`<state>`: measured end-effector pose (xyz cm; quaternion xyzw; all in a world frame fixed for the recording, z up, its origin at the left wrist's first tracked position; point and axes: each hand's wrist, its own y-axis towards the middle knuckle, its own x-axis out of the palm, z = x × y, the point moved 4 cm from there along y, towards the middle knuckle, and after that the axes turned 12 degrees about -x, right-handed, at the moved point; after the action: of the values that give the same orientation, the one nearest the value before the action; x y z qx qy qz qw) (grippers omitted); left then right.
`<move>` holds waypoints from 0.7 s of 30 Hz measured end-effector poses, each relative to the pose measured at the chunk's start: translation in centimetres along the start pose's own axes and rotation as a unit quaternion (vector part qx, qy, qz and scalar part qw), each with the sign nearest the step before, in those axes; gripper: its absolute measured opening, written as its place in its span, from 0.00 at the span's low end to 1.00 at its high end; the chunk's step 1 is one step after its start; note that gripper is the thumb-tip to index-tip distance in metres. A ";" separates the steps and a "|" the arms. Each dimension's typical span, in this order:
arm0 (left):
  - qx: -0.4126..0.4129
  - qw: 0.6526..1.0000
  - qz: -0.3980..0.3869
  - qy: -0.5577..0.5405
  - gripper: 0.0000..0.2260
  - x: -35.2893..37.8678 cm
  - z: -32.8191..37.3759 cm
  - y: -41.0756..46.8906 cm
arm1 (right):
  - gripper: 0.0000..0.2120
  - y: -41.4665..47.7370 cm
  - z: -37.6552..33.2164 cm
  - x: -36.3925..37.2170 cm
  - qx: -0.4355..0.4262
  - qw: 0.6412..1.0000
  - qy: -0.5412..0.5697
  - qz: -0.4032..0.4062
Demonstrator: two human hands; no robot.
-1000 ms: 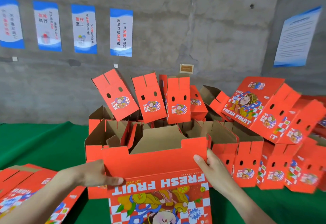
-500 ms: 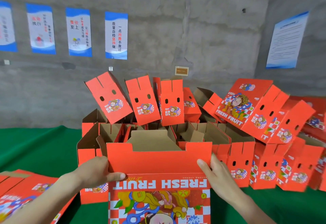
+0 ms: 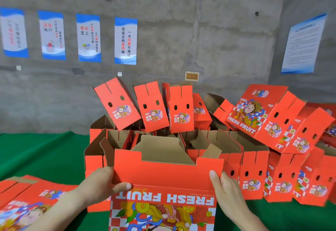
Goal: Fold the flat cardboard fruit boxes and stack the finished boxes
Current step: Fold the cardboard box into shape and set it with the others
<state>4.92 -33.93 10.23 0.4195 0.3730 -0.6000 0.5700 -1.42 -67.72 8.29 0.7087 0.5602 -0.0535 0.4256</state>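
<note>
I am gripping the half-folded box [image 3: 167, 174] with my left hand [image 3: 101, 181] and right hand [image 3: 227, 189], thumbs pressing its red front panel at either edge. It is sitting between them, just before the finished boxes [image 3: 252, 176].

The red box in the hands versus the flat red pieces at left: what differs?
The red cardboard box stands opened, showing brown inside; the flat red cardboard pieces lie collapsed. The left hand and right hand hold the box; the flat pieces lie free. Both share the cartoon print.
</note>
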 end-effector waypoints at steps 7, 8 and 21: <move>0.030 0.997 0.017 -0.063 0.26 0.6 0.2 -0.4 | 0.12 -0.6 2.3 0.9 0.025 0.999 0.026 0.000; 0.029 0.997 0.020 -0.064 0.30 0.9 0.2 -0.4 | 0.14 -0.6 2.9 0.9 0.039 0.999 0.023 0.001; -0.030 0.982 0.012 -0.188 0.14 0.7 -0.5 -1.3 | 0.24 0.3 3.3 1.8 0.074 0.995 -0.043 0.051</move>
<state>3.66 -33.63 9.40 0.2869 0.2720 -0.6496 0.6494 0.82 -68.61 5.38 0.7626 0.4995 -0.1030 0.3979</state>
